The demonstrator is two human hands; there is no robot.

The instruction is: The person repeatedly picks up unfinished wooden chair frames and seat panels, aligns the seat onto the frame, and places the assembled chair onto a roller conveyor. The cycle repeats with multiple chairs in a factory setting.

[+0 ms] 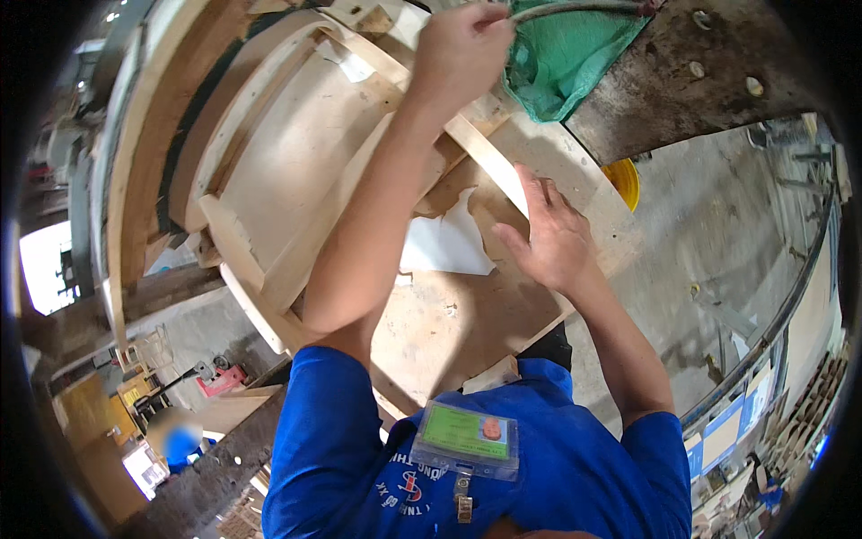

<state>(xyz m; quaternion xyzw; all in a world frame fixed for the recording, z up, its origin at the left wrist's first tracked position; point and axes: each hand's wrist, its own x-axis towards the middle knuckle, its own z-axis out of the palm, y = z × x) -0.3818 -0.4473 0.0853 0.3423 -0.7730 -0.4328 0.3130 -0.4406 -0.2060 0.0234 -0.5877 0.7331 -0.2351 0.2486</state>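
Note:
My left hand (460, 61) reaches far forward at the top, closed and slightly blurred. A curved, grey hose-like piece (575, 9) meets its fingers, but what lies inside the grip is hidden. Below my left wrist runs a pale wooden strip (489, 160), slanting toward me. At its near end my right hand (552, 235) grips it, with the fingers along one side and the thumb on the other. The strip joins a curved wooden frame (269, 108) at the left. White paper (449, 238) lies on the wooden board (431, 332) beneath my arms.
A green plastic bag (561, 67) lies beyond my hands, beside a dark stained surface with holes (691, 76). Part of a yellow round container (621, 182) shows below the board's right edge. Larger curved wooden pieces (148, 135) stand at the left. Another person (182, 446) is at lower left.

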